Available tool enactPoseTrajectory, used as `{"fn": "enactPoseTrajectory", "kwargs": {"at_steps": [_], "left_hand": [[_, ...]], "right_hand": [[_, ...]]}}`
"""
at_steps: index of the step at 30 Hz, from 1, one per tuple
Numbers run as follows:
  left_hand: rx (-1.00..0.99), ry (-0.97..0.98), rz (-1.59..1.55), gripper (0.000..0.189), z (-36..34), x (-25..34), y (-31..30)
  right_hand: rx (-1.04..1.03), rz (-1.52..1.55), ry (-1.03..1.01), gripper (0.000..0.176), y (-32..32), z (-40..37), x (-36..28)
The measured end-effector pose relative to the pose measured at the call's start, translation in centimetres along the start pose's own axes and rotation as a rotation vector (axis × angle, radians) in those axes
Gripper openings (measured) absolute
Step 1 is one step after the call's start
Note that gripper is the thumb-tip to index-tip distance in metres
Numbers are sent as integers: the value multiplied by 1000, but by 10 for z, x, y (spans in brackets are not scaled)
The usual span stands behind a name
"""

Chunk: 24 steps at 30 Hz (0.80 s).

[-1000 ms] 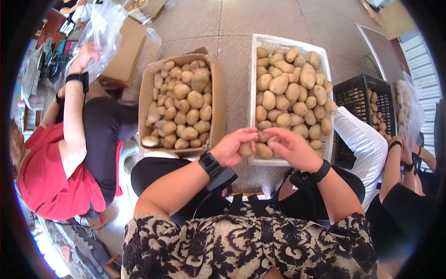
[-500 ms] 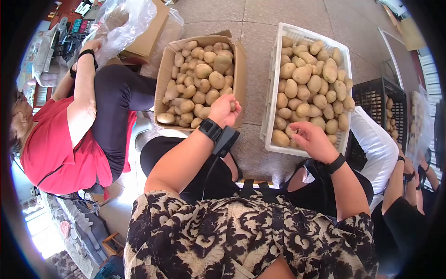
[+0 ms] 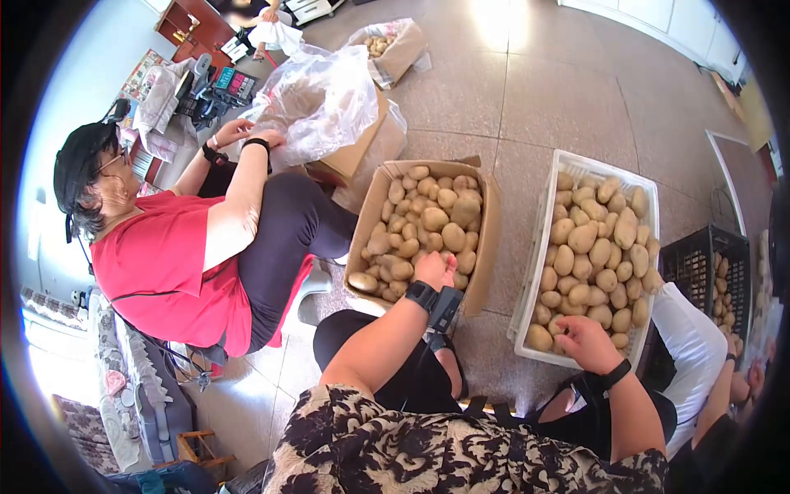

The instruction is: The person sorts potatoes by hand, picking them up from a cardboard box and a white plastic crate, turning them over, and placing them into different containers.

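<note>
My left hand [image 3: 434,270] is over the near right part of a cardboard box [image 3: 487,247] full of potatoes [image 3: 434,218]. Its fingers are curled, and what they hold, if anything, is hidden. A dark wristband and a small black device sit on that wrist. My right hand [image 3: 587,342] hovers at the near edge of a white plastic crate [image 3: 535,356], heaped with potatoes [image 3: 605,251]. Its fingers are bent but apart, close above the nearest potatoes, with nothing visible in them.
On the left a seated person in a red shirt [image 3: 177,267] handles a clear plastic bag [image 3: 329,99] over another carton. A black crate [image 3: 699,255] with potatoes stands at the right, beside another person's white-clad leg [image 3: 679,362]. Farther back is an open bag of potatoes [image 3: 378,45].
The view has swung up and left, so everything sits lower and farther right. My hands remain by the same box and crate. The person in red now has both hands at the plastic bag.
</note>
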<state>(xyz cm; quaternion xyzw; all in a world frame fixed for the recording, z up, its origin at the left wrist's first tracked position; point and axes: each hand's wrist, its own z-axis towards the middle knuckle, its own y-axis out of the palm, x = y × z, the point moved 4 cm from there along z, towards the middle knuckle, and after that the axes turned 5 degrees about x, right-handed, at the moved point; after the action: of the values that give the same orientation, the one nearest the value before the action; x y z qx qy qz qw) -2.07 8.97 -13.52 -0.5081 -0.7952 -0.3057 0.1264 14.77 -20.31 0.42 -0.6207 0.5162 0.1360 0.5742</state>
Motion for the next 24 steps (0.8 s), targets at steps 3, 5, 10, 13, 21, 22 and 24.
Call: {"fn": "enactPoseTrajectory", "kwargs": {"at_steps": [3, 5, 10, 13, 21, 22, 24], "left_hand": [[-47, 51, -13, 13, 14, -2, -9], [-54, 67, 2, 12, 19, 0, -13], [123, 63, -152, 12, -1, 6, -8], [149, 84, -172, 7, -1, 10, -7], [73, 77, -53, 16, 2, 14, -6], [43, 52, -16, 18, 0, 13, -3], [-36, -26, 61, 22, -5, 7, 2]], "right_hand": [[-21, -31, 8, 32, -2, -1, -4], [-19, -50, 6, 32, -3, -2, -6], [-20, -75, 6, 31, -3, -4, -3], [-25, -85, 20, 30, -3, -5, -4], [-33, -139, -17, 29, -5, -7, -7], [-32, -140, -17, 29, -5, -6, -7], [-10, -176, -24, 29, -5, -7, -8]]}}
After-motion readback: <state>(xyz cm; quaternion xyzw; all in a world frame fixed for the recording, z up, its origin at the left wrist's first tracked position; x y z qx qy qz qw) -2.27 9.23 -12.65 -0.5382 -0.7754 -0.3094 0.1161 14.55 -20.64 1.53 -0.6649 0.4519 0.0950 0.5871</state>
